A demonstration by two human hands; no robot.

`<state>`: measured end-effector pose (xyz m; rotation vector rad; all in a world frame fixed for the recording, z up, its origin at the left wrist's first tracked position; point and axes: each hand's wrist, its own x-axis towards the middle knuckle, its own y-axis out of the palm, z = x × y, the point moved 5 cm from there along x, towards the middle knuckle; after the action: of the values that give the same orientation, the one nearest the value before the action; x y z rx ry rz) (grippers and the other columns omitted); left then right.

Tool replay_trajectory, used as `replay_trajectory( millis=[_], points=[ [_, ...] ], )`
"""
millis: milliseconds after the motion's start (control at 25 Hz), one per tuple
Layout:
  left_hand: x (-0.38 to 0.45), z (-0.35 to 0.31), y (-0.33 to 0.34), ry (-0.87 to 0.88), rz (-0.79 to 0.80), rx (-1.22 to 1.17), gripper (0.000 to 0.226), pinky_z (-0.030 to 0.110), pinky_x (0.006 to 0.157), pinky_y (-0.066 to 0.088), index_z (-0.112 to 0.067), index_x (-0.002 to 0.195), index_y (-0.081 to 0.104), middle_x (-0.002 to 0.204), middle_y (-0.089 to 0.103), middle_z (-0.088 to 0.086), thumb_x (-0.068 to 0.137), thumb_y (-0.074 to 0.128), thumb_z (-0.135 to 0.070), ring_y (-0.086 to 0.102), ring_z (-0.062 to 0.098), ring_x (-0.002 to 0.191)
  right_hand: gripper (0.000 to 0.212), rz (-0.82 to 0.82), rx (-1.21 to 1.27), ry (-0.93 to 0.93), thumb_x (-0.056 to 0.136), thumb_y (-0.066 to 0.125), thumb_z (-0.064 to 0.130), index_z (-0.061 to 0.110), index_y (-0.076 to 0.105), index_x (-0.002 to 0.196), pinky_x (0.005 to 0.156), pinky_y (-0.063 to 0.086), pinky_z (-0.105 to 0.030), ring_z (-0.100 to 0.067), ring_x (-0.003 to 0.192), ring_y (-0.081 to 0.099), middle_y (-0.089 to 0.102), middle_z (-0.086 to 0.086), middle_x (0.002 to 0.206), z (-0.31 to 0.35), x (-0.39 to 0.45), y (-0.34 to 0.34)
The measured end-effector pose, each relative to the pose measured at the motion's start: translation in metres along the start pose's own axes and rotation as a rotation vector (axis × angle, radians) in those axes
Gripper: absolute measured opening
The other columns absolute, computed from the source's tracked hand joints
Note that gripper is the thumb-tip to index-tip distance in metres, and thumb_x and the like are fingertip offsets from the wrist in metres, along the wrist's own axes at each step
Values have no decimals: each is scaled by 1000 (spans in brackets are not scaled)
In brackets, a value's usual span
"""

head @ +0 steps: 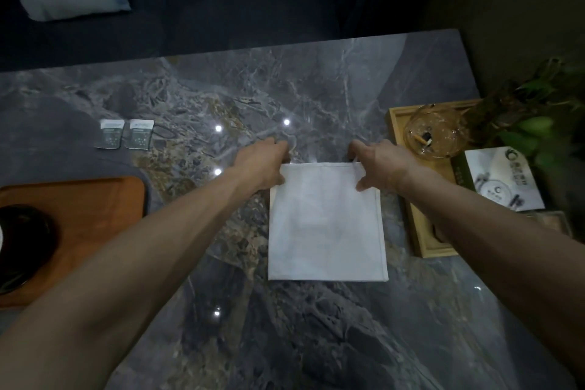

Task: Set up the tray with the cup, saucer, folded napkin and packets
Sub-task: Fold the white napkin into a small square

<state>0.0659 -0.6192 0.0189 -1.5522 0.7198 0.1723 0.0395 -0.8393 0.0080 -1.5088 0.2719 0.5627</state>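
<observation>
Napkin (pixel 327 225) lies flat mid-table (pixel 316 73); left hand (pixel 264 165) and right hand (pixel 378 165) each pinch a far corner. Two packets (pixel 125 133) sit toward the left edge.

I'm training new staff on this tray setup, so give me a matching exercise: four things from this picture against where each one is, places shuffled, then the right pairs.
Things
1. napkin
2. packets
3. orange-brown tray
4. glass ashtray

Places
A. at the table's left edge, a dark round item on it
B. in the light wooden tray on the right
C. side by side on the marble, far left
D. flat at centre, far corners held by both hands

Pairs: 1-D, 2-C, 3-A, 4-B
</observation>
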Motion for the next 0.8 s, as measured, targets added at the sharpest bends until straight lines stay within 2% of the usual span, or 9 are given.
replay_trajectory(
  millis=[120,240,360,440,520,600,720,800],
  points=[
    [3,-5,-4,50,49,2,35,40,82,50,-18,113,62,115,62,7,80,71,-20,58,27,104,58,51,-66,10,74,78,46,28,47,121,69,44,-37,-27,107,51,63,-3,116,0,6,3],
    [1,-5,-3,120,39,-2,30,39,79,52,-18,112,66,110,65,5,82,68,-18,59,25,99,58,49,-55,3,74,79,42,25,53,122,80,45,-40,-29,117,46,51,-5,128,3,4,4],
    [-7,0,-2,191,-37,-45,24,37,74,47,-15,106,64,103,61,6,82,67,-21,57,26,95,46,51,43,-2,76,77,33,23,47,110,76,45,-40,-27,104,54,60,-4,115,3,-1,5],
    [-13,5,0,217,-86,-98,21,35,72,43,-14,101,64,96,53,1,82,68,-22,55,25,96,40,8,93,-10,78,74,30,27,43,104,73,45,-40,-24,95,55,65,-1,105,4,-7,3],
    [-20,10,1,215,-116,-156,16,34,71,42,-17,98,63,96,49,-2,83,67,-22,55,24,97,30,-66,114,-49,81,70,28,28,52,105,75,49,-40,-22,96,54,65,2,105,7,-16,-4],
    [-31,16,-1,207,-153,-204,16,37,76,47,-19,99,64,101,53,-2,84,66,-24,55,22,99,20,-116,144,-83,85,65,27,26,59,103,74,52,-40,-20,93,57,64,0,104,9,-28,-11],
    [-52,19,-7,227,-248,-274,15,43,78,50,-17,98,65,102,57,1,84,66,-22,56,25,97,13,-195,179,-114,87,61,25,25,62,100,72,53,-39,-19,87,58,65,1,99,10,-50,-20],
    [-69,18,-9,221,-312,-317,14,42,77,49,-15,97,66,100,58,1,85,66,-21,56,25,96,11,-226,222,-127,86,64,24,24,64,97,69,53,-39,-19,83,59,66,2,96,11,-67,-25]
  ],
)
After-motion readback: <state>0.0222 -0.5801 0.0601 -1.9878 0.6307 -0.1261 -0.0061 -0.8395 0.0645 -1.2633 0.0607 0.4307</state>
